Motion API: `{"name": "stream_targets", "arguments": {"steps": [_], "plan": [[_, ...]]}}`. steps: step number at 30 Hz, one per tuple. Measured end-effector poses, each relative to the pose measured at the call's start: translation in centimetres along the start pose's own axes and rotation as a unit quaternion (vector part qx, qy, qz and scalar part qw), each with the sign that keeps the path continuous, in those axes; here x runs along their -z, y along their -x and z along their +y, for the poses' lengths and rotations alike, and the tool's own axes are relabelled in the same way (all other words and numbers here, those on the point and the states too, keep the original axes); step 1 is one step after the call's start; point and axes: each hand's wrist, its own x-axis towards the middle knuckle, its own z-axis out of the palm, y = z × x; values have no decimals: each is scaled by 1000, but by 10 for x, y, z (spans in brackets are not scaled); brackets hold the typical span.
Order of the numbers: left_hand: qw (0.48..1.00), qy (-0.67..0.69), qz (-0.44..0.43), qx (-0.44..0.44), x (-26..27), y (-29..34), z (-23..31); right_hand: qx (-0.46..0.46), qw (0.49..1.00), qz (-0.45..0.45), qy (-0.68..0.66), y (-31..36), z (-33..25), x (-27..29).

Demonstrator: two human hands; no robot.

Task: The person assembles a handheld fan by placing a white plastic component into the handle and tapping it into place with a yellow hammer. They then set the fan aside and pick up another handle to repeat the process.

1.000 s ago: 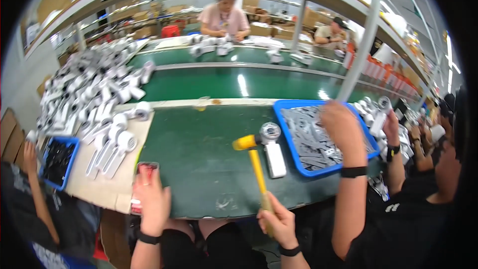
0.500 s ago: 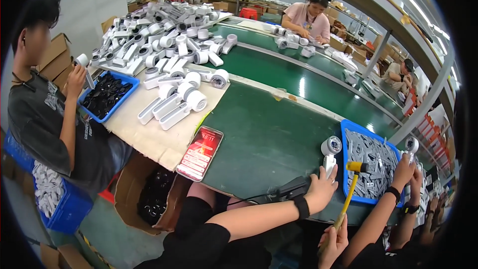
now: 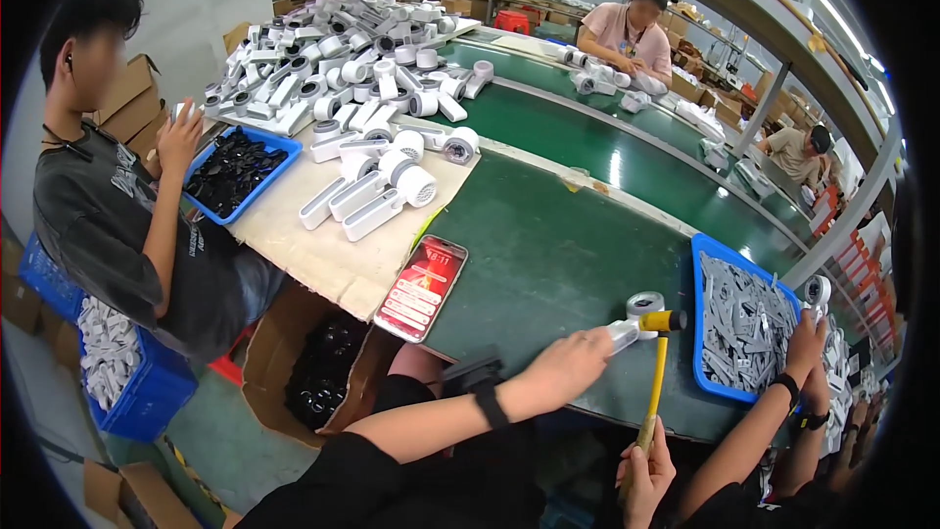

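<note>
My left hand [image 3: 568,369] reaches over the green bench and grips the handle of a white handheld fan [image 3: 623,334]. The fan's round head with its dark centre points up and away to the right. In my right hand [image 3: 646,475], near the lower edge, is a mallet [image 3: 655,382] with a yellow handle and a yellow and black head. That head is at the fan's round end in the picture; whether the two touch, I cannot tell. A black device [image 3: 474,372] sits beside my left wristband.
A blue tray of grey strips [image 3: 698,309] stands right of the fan; a co-worker's hands [image 3: 805,362] hold another fan beyond it. A phone [image 3: 422,289] lies left. Several white fans [image 3: 382,198] lie on cardboard beside a blue tray of black parts [image 3: 235,176].
My left hand has drawn the fan leftward, away from the blue tray, and tilted it. The mallet has moved left to the fan's head. The whole view has shifted slightly.
</note>
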Motion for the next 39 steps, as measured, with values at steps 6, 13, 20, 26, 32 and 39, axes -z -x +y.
{"name": "stream_targets", "arguments": {"steps": [6, 13, 20, 26, 32, 39], "plan": [[994, -48, 41, 92, 75, 30, -11, -35, 992, -65, 105, -12, -17, -19], [989, 6, 57, 137, 79, 33, -10, 132, 958, -74, 242, -8, -21, -15], [992, 21, 65, 108, 76, 35, -17, 168, 932, -88, 309, 0, -51, -19], [990, -3, 71, 125, 78, 34, -19, 109, 908, -162, 371, -11, -59, -28], [990, 14, 108, 95, 67, 31, -16, 170, 899, -133, 381, -1, -53, -20], [982, -63, 109, 143, 71, 47, -28, 213, 930, -136, 265, 1, -55, -38]]}}
